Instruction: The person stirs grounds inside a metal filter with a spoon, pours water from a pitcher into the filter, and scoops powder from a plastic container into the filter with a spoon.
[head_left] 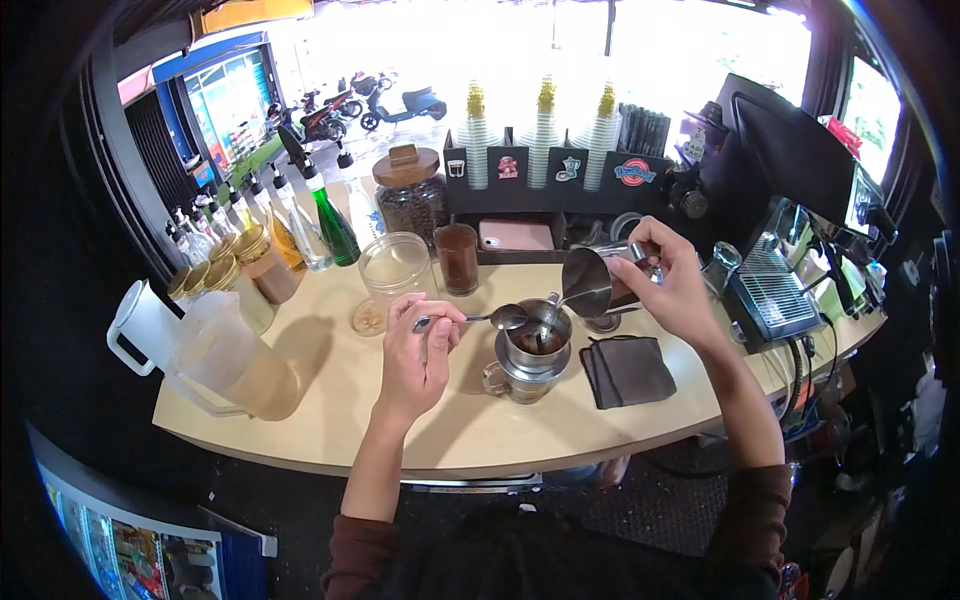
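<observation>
My right hand (672, 275) grips a metal pitcher (587, 283) by its handle side and tilts it left. A thin stream of liquid runs from its lip into a metal drip coffee filter (535, 357) with dark contents. The filter sits on top of a glass mug (520, 390), whose handle points left. In my left hand (415, 350), closed fingers hold a spoon (508, 317), its bowl over the filter's left rim. Behind that hand is a clear open jar (394, 268). A folded dark cloth (632, 371) lies right of the mug.
A glass of brown powder (458, 262) and a wooden-lidded bean jar (411, 200) stand behind. Plastic pitchers (235, 355) and several pump bottles (335, 220) line the left. Stacked cups (540, 150) stand in a black organizer (590, 180) at the back. An espresso machine (775, 290) stands right.
</observation>
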